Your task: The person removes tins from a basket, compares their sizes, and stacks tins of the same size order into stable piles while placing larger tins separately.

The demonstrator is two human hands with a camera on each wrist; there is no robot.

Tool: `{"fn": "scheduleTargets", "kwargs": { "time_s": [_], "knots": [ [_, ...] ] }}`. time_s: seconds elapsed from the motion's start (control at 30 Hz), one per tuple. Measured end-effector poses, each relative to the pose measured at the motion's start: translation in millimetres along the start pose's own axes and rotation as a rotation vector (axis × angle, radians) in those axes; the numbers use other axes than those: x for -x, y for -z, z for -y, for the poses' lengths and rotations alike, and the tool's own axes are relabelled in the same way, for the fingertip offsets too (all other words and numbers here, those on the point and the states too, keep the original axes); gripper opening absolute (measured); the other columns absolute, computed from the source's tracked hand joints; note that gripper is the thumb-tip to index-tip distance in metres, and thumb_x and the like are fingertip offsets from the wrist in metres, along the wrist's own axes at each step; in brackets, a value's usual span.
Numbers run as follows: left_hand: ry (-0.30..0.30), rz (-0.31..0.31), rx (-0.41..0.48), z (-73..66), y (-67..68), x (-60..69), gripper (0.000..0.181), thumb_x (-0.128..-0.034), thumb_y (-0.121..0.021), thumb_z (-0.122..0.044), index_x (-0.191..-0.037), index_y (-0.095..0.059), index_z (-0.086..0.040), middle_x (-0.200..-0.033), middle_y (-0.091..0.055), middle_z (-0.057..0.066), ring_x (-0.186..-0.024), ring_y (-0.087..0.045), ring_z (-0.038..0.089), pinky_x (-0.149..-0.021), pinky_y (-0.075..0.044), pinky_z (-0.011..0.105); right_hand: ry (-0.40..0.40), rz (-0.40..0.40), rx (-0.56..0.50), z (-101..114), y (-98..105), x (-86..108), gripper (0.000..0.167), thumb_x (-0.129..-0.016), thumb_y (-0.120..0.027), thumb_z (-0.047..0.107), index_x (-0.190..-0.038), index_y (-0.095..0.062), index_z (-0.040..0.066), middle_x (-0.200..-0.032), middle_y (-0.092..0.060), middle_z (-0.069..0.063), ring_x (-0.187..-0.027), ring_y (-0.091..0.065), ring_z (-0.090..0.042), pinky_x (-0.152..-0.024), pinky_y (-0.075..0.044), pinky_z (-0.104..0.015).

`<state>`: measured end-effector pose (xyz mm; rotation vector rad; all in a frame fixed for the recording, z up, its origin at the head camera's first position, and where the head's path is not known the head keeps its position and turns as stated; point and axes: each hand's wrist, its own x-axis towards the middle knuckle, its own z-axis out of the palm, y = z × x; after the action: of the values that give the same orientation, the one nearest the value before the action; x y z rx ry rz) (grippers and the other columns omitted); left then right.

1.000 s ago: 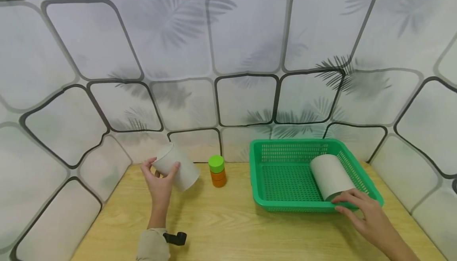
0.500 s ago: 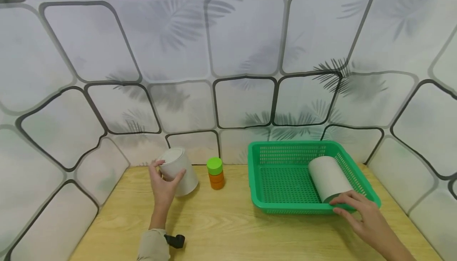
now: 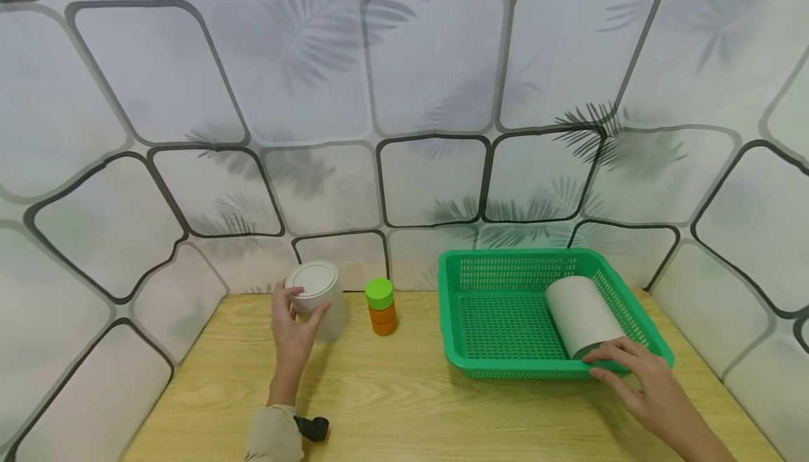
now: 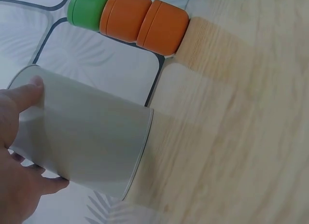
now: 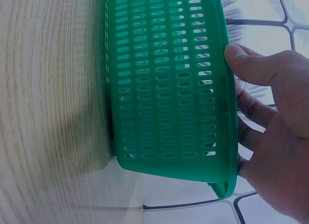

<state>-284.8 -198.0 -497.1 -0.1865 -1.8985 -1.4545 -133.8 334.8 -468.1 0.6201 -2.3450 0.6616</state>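
My left hand (image 3: 292, 335) grips a white cylindrical canister (image 3: 331, 318) near its lidded top, the thumb on one side and fingers on the other. The canister stands upright on the table. In the left wrist view, its smooth side (image 4: 91, 127) lies between thumb and fingers. At the right, my right hand (image 3: 647, 381) holds the front rim of a green plastic basket (image 3: 518, 365). The right wrist view has the thumb (image 5: 248, 60) against the rim's outside, with the other fingers partly hidden behind it. A second white canister (image 3: 584, 314) lies on its side within the basket.
A small orange container with a green lid (image 3: 383, 311) stands just right of the gripped canister. Behind the wooden table (image 3: 404, 406) rises a patterned wall covering (image 3: 436, 181), which also closes both sides.
My left hand has tipped the canister from a slant to upright and lowered it onto the table, its lid now facing up. My right hand stays at the basket rim.
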Motion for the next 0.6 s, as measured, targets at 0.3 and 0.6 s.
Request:
{"fn": "scheduleTargets", "kwargs": {
  "time_s": [0.3,0.6],
  "knots": [
    [0.032,-0.022,-0.015,6.4,4.7,1.4,0.044,-0.0812,-0.086,0.001,-0.116,-0.058,0.004,-0.156,-0.039,0.026,-0.143,-0.037,0.049,-0.099,-0.040,0.074,0.004,-0.004,-0.004,1.6,0.0,-1.3,0.050,-0.064,-0.088,-0.010,-0.099,-0.074,0.022,-0.102,-0.066,0.012,-0.094,-0.062,-0.002,-0.082,-0.043,-0.006],
    [0.029,-0.018,-0.046,4.2,6.1,-0.1,0.045,-0.0818,-0.087,-0.003,-0.117,-0.059,0.003,-0.155,-0.041,0.025,-0.142,-0.039,0.047,-0.094,-0.044,0.074,0.003,-0.009,-0.013,3.6,0.6,-1.7,0.050,-0.064,-0.088,-0.011,-0.100,-0.075,0.022,-0.102,-0.066,0.011,-0.094,-0.061,-0.001,-0.082,-0.043,-0.006]
  ]
}}
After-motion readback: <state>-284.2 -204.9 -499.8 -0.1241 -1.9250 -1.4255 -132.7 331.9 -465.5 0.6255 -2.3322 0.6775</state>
